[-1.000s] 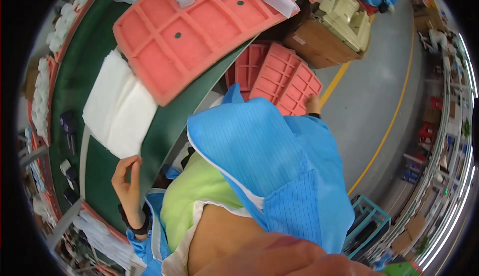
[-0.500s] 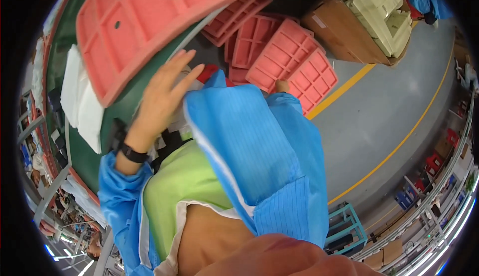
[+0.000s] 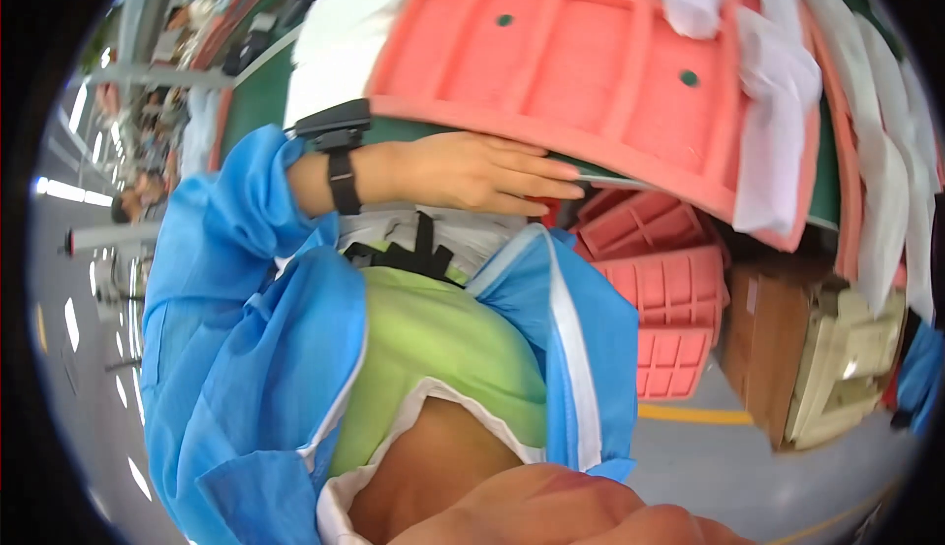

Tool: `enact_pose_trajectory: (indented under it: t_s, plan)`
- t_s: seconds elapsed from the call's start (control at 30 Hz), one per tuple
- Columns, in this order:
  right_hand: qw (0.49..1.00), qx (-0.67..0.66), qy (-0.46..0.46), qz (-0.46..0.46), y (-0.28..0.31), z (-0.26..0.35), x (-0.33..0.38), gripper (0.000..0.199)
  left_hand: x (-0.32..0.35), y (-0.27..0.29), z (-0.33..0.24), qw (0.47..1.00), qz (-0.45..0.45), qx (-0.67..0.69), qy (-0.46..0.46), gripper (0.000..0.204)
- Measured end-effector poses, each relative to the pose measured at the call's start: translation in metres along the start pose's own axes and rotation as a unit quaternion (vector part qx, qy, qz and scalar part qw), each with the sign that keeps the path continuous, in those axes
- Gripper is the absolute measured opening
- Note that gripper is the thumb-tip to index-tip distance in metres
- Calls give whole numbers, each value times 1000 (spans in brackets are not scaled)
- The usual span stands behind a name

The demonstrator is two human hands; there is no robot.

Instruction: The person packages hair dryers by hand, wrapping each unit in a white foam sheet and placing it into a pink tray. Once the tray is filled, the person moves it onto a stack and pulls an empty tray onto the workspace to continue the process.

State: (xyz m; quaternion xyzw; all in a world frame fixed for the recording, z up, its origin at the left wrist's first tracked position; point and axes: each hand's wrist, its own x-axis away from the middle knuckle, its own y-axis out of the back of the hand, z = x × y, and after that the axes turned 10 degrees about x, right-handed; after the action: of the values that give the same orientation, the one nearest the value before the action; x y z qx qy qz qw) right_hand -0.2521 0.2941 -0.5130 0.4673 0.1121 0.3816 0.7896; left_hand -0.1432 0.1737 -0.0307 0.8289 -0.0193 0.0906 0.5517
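Note:
My left hand (image 3: pixel 472 173) lies flat with its fingers stretched to the right, just under the front edge of a large red moulded tray (image 3: pixel 581 63). It holds nothing. A black watch (image 3: pixel 340 151) sits on that wrist, above a blue sleeve. The tray rests on a green table (image 3: pixel 256 102), and white bags (image 3: pixel 778 102) lie along its right side. My right hand is out of sight. Most of the lower picture is filled by my open blue coat (image 3: pixel 256 348) and my green shirt (image 3: pixel 443 348).
A white stack (image 3: pixel 345 43) lies on the table left of the tray. Below the table stand stacked red crates (image 3: pixel 669 289), a brown cardboard box (image 3: pixel 768 348) and a cream crate (image 3: pixel 851 368). A yellow line (image 3: pixel 689 414) crosses the grey floor.
The view has swung sharply. My left hand has come down from beside the white stack and now stretches flat to the right under the tray's edge.

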Motion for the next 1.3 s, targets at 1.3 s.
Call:
enact_pose_trajectory:
  t_s: [1.3]
  plan:
    - [538, 135, 832, 30, 420, 433, 210, 54, 317, -16, -94, 261, -891, 361, 86, 38]
